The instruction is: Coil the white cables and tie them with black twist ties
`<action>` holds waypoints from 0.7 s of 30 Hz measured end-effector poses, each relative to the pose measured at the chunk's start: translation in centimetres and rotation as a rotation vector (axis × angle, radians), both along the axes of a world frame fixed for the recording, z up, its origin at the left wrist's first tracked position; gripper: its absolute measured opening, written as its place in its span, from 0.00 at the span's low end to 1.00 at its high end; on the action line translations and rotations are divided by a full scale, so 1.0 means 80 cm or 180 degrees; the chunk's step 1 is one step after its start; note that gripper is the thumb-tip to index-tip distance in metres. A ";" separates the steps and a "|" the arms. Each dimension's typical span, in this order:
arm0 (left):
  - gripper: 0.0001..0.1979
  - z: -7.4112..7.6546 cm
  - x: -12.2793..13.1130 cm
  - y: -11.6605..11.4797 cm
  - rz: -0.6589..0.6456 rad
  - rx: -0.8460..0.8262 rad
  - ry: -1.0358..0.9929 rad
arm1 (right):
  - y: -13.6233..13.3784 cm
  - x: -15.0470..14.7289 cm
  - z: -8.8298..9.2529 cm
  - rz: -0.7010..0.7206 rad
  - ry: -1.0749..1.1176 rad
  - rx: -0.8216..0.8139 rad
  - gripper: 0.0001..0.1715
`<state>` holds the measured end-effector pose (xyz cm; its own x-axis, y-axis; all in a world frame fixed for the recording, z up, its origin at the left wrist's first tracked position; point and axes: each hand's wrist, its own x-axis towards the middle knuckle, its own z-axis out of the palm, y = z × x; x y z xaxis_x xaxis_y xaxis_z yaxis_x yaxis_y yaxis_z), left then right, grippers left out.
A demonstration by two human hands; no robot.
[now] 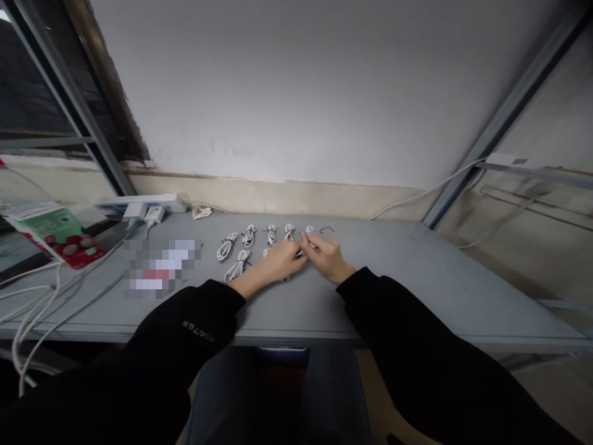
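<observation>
As we looked down, wall: a pale plastered wall rose at 12 o'clock behind everything.
Bench: a long grey bench ran across us from 9 to 3 o'clock.
Power: a white power strip with plugged-in adapters lay at 10 o'clock, beside a green-and-red carton; a pixelated patch hid what lay at 11 o'clock.
Coils: bundled white cables stood in a row at 12 o'clock, with one more nearer us.
Hands: our left hand and right hand were together at 12 o'clock, both seemingly closed on a white cable.
Tie: a thin black tie lay loose just past the right hand.
Fingertips: our fingertips held the pinch; working this small, with the palms raised, seemed best for sparing the neighbouring coils.
</observation>
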<state>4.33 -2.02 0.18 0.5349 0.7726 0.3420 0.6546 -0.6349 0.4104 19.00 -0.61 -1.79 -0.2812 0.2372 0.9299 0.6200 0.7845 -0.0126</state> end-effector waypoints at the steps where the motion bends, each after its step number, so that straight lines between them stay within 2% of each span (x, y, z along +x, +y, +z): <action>1: 0.10 0.001 -0.001 0.000 -0.0046 0.0121 0.0094 | 0.002 0.002 0.000 -0.0045 0.0105 -0.0168 0.23; 4: 0.16 0.004 -0.001 0.000 -0.0045 0.0404 0.0407 | 0.010 0.007 -0.001 -0.0170 0.0384 -0.0601 0.25; 8: 0.15 0.008 0.001 -0.003 0.0132 0.0522 0.0834 | 0.018 0.009 -0.005 -0.0159 0.0582 -0.1020 0.27; 11: 0.15 0.009 0.001 -0.005 0.0262 0.0424 0.0938 | 0.021 0.011 -0.004 -0.0114 0.0644 -0.1376 0.28; 14: 0.14 0.005 -0.001 -0.003 0.0411 0.0123 0.0617 | 0.028 0.024 0.000 -0.0319 0.0865 -0.1566 0.28; 17: 0.13 -0.002 -0.004 0.002 0.0466 -0.0016 0.0021 | 0.042 0.044 0.002 -0.0999 0.1073 -0.1551 0.22; 19: 0.13 -0.004 -0.006 0.005 0.0435 -0.0059 -0.0314 | 0.052 0.056 -0.002 -0.1394 0.0843 -0.1528 0.14; 21: 0.12 -0.003 -0.007 0.006 0.0410 -0.0105 -0.0554 | 0.061 0.064 -0.009 -0.1593 0.0373 -0.1675 0.18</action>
